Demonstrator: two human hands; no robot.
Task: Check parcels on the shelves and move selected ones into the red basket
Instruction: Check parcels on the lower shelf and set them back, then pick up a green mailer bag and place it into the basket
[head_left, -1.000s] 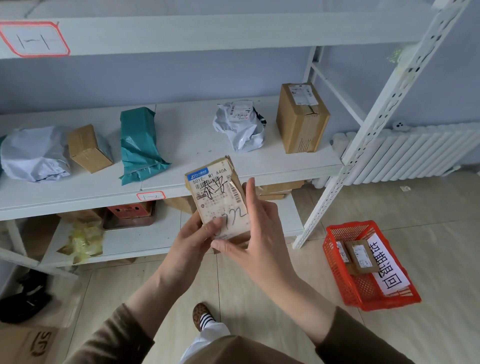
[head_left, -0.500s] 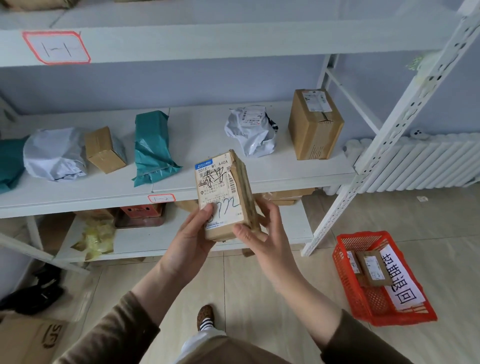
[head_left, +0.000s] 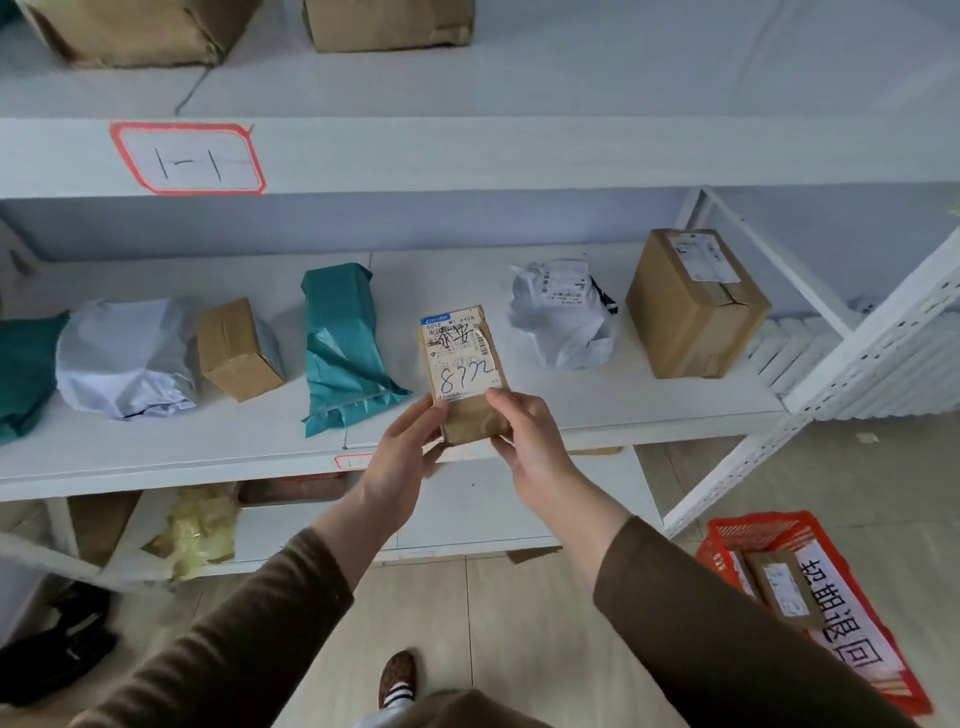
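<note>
the left hand (head_left: 402, 457) is curling its fingers round the lower left edge of a small flat brown paper parcel with a white handwritten label (head_left: 464, 371), holding it upright over the front of the white middle shelf (head_left: 597, 410). the right hand (head_left: 524, 441) is pinching its lower right corner. it is looking light and fairly stiff; gripping both long edges seems safest. the red plastic mesh basket (head_left: 748, 535) is sitting on the floor, well apart to the right.

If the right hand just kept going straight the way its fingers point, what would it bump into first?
The right hand already grips the small brown parcel, fingers pointing up and left. Pushed on, parcel and hand would probably reach the teal bag on the shelf; depth is unclear.
</note>
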